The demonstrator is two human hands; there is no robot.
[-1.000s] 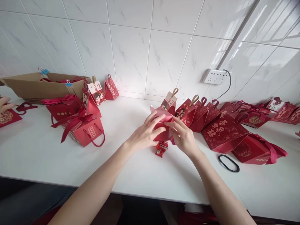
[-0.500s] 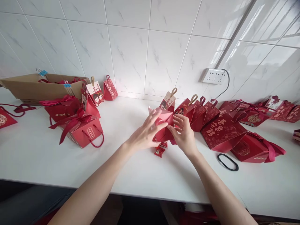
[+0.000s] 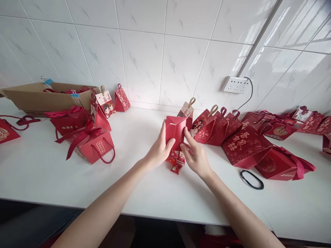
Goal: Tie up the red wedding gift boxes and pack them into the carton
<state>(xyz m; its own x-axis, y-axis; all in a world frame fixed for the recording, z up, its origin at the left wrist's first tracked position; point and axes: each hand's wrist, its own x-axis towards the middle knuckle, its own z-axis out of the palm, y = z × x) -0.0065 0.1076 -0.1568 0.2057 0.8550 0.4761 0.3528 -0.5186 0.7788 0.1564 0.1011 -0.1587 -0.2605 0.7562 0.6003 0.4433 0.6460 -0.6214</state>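
Note:
Between my hands, raised over the table, is a red paper gift box with its folded flaps facing me. My left hand grips its left side, thumb lying across the front. On the right side, my right hand holds the edge with thumb and fingers. Just below the box, small red wrapped candies lie on the white table, partly covered by it. Behind it stands a small box with a cream top and a gold loop, its lower part hidden.
Several red gift boxes stand in a row on the right. A black band lies in front of them. Ribboned boxes and an open cardboard box are at the left. A power strip is on the tiled wall.
The box's flaps, raised and partly open earlier, now lie folded flat. Both hands have shifted to its sides, and more of the candies below shows.

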